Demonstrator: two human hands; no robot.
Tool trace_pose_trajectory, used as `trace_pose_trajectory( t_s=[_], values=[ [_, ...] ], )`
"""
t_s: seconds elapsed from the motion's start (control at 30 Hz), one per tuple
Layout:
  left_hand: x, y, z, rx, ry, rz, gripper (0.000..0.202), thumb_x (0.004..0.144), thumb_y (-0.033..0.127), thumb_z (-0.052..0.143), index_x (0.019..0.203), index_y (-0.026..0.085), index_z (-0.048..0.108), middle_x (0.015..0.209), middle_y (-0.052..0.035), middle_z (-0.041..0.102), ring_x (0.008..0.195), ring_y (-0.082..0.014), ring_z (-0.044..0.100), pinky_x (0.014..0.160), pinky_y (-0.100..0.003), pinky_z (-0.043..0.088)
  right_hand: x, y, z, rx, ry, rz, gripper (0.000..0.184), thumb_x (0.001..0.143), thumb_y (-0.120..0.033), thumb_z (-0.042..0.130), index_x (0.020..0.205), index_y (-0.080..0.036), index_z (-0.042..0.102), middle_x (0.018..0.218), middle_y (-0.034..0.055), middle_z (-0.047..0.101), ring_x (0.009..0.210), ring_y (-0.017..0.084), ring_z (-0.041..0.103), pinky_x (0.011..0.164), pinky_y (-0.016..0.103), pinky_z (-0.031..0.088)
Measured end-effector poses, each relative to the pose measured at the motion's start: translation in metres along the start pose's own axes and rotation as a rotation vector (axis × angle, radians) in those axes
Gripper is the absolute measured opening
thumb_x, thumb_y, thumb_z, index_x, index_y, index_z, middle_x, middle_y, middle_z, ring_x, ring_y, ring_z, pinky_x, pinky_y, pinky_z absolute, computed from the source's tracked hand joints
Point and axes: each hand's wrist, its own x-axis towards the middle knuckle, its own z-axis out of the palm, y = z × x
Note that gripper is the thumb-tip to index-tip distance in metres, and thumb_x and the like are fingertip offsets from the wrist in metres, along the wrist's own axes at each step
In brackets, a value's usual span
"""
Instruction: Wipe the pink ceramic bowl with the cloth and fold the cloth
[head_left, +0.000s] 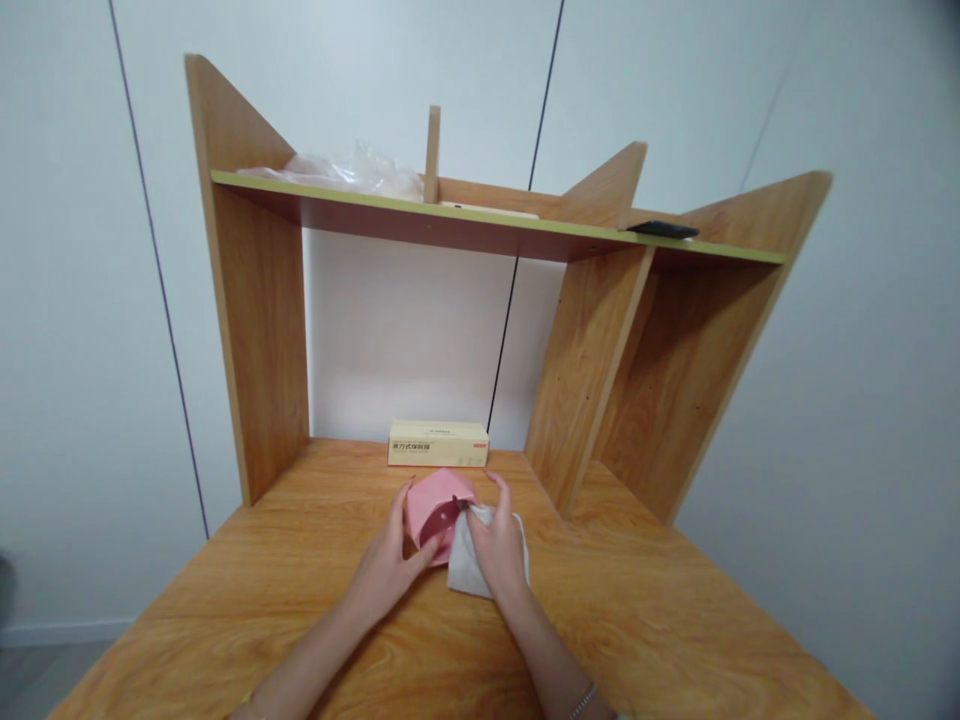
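Note:
A pink container (pixel 431 492) with an angular outside is tipped so that its dark round opening faces me. My left hand (pixel 395 555) grips its left side, the thumb at the lower rim and the fingers along the outer wall. Against the rim on the right, my right hand (pixel 496 540) holds a white cloth (pixel 466 565). Part of the cloth hangs below that hand towards the desk. The tips of some right fingers are hidden by the cloth and the container.
Behind the container lies a long pale box (pixel 438 445) with printed writing. A wooden shelf unit (pixel 600 360) rises from the desk (pixel 420 650). On its upper shelf are a crumpled clear plastic bag (pixel 352 172) and a flat black object (pixel 663 230).

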Motion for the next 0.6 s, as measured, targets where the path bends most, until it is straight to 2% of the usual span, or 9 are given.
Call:
trace_pose_trajectory(
  t_s=[0.17, 0.3, 0.47, 0.6],
  values=[
    [0.001, 0.0, -0.008, 0.193, 0.086, 0.006, 0.062, 0.069, 0.029, 0.052, 0.127, 0.022, 0.033, 0.114, -0.0059, 0.055, 0.093, -0.0229, 0.056, 0.079, -0.033, 0.043, -0.001, -0.004, -0.001, -0.226, -0.039, -0.113, 0.051, 0.076, -0.029, 0.046, 0.124, -0.017, 0.034, 0.056, -0.0014, 0.06, 0.058, 0.019, 0.058, 0.05, 0.023, 0.03],
    [-0.001, 0.01, -0.017, 0.387, 0.041, 0.059, 0.06, 0.065, 0.025, 0.054, 0.123, 0.029, 0.041, 0.117, -0.0012, 0.055, 0.099, -0.0223, 0.054, 0.085, -0.032, 0.039, -0.003, -0.004, -0.001, -0.334, -0.043, -0.252, 0.056, 0.074, -0.031, 0.048, 0.126, -0.016, 0.033, 0.063, 0.0011, 0.063, 0.062, 0.019, 0.059, 0.056, 0.024, 0.033],
    [-0.002, 0.015, -0.018, 0.395, 0.039, 0.07, 0.058, 0.076, 0.041, 0.046, 0.129, 0.026, 0.03, 0.121, -0.0049, 0.051, 0.1, -0.0228, 0.054, 0.082, -0.034, 0.041, -0.006, -0.001, 0.0, -0.275, -0.015, -0.295, 0.059, 0.074, -0.027, 0.046, 0.129, -0.016, 0.028, 0.065, 0.0007, 0.064, 0.065, 0.019, 0.06, 0.059, 0.025, 0.035],
    [-0.001, 0.011, -0.012, 0.304, 0.067, -0.008, 0.079, 0.073, 0.052, 0.049, 0.135, 0.019, 0.013, 0.122, -0.012, 0.048, 0.095, -0.0272, 0.057, 0.078, -0.038, 0.042, -0.006, -0.001, 0.001, -0.194, 0.071, -0.141, 0.056, 0.076, -0.026, 0.041, 0.129, -0.013, 0.027, 0.056, -0.0001, 0.06, 0.055, 0.019, 0.057, 0.05, 0.024, 0.032]
  ],
)
